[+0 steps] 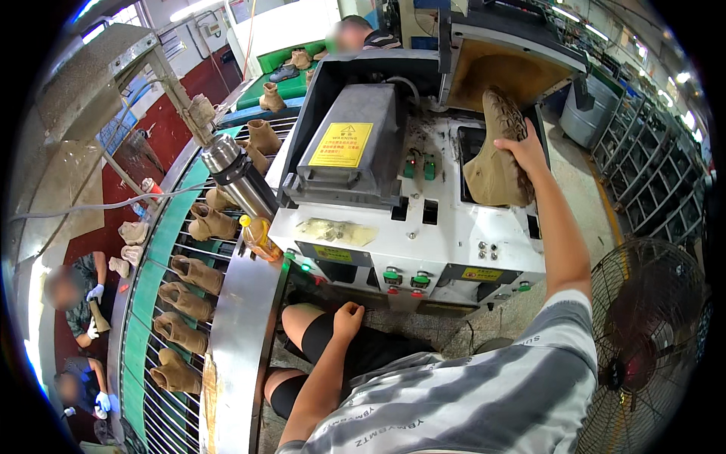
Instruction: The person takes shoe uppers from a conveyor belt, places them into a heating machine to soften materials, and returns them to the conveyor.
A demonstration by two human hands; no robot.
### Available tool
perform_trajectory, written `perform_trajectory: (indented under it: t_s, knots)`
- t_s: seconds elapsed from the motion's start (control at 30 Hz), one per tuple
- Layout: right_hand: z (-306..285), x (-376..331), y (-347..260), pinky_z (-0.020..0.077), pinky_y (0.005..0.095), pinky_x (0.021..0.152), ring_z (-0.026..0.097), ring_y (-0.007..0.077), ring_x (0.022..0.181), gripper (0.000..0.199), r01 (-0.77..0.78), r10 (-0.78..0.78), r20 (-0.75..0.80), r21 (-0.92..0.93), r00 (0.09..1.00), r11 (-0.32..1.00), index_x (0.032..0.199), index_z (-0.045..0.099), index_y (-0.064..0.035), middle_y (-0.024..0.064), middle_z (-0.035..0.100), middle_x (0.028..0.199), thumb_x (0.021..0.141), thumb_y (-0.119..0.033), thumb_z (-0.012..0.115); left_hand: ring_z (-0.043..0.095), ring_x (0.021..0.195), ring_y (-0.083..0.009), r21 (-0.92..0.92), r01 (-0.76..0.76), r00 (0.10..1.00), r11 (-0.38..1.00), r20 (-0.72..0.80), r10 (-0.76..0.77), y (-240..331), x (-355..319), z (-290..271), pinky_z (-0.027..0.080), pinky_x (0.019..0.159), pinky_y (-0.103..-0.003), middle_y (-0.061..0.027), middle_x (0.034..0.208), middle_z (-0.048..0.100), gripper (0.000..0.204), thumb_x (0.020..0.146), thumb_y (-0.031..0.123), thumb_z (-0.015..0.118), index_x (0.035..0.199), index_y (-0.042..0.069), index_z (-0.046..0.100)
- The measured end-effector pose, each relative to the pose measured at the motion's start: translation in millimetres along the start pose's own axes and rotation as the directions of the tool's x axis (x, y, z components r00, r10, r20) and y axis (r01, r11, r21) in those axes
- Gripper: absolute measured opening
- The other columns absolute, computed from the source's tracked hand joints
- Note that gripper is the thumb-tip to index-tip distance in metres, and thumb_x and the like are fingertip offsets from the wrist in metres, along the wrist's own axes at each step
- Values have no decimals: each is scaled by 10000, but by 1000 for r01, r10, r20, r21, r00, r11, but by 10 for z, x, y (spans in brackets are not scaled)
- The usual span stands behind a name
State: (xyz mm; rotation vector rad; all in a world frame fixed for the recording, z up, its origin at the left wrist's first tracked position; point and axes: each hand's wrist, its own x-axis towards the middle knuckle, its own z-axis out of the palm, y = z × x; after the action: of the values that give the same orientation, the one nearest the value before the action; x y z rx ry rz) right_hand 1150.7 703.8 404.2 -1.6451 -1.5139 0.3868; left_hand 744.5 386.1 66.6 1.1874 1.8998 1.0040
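Observation:
My right hand (525,150) grips a tan boot (488,168) by its patterned brown sole, fingers and thumb wrapped over it. The boot is tilted up above the dark recessed bay on the right of a white machine (454,227). Behind the boot's toe stands a raised lid (484,72) with a brown inner face. Whether the boot touches the bay is hidden. My left hand (348,321) rests by my thigh, in front of the machine, with its fingers curled in and nothing visible in them.
To the left, several tan boots (181,331) stand on a roller conveyor (155,401). A steel flask (238,174) and an orange drink bottle (259,238) are beside the machine. A grey housing (352,113) covers its left bay. A fan (643,325) stands at right; co-workers are at left and back.

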Motion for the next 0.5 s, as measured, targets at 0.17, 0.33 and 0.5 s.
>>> perform_trajectory:
  t_s: [0.17, 0.33, 0.5]
  knots:
    - [351, 694, -14, 408, 413, 1041, 526, 366, 1246, 1181, -190, 204, 16, -302, 979, 934, 1518, 198, -75, 244, 529, 1349, 568, -459, 785, 665, 684, -238, -68, 69, 998, 995, 3, -69, -69, 51, 15, 506, 661, -351, -146, 728, 672, 252, 841, 231, 669, 862, -20, 676]
    - [636, 875, 7, 416, 398, 1033, 513, 362, 1258, 1224, -182, 235, 121, -337, 965, 924, 1515, 146, -22, 250, 492, 1383, 556, -412, 799, 671, 691, -239, -50, 82, 996, 995, -26, -83, -132, 105, 3, 509, 663, -349, -144, 737, 682, 254, 841, 235, 666, 865, -17, 682]
    - [1006, 1018, 395, 415, 409, 1036, 509, 374, 1257, 1248, -257, 322, 156, -333, 934, 907, 1513, 101, 11, 274, 470, 1391, 562, -383, 807, 675, 702, -240, -55, 112, 994, 992, 13, -112, -87, 133, 16, 510, 668, -347, -145, 743, 684, 257, 841, 236, 660, 870, -19, 682]
